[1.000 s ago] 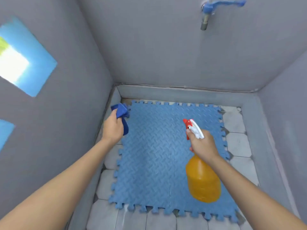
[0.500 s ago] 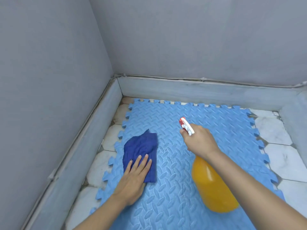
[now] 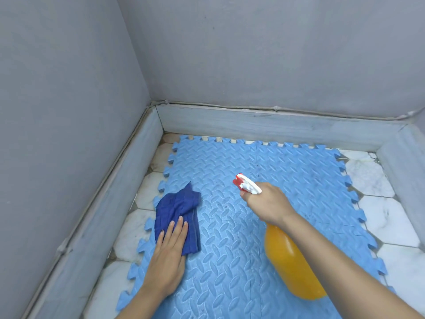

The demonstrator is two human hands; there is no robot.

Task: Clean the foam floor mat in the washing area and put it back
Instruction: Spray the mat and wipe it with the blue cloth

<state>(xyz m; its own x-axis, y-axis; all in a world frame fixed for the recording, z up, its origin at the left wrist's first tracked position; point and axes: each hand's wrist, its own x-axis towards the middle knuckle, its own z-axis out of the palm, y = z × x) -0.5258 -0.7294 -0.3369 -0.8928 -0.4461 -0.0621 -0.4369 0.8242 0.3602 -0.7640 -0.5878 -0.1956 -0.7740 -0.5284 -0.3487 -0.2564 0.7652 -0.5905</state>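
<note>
The light blue foam floor mat (image 3: 287, 180) with puzzle edges lies flat on the tiled floor of the washing area. A dark blue cloth (image 3: 177, 212) is spread on the mat's left part. My left hand (image 3: 167, 259) presses flat on the cloth's near end with straight fingers. My right hand (image 3: 266, 203) grips the neck of an orange spray bottle (image 3: 289, 265) with a white and red trigger head (image 3: 246, 184), held above the mat and pointing far left.
Grey walls (image 3: 253, 54) meet at the far left corner. A low grey marble kerb (image 3: 264, 123) borders the floor at the back, left and right. White marble floor tiles (image 3: 386, 215) show around the mat's edges.
My left hand went from holding the cloth in the air to pressing it flat on the mat, then slid it slightly left. The view dropped and the tap left the frame.
</note>
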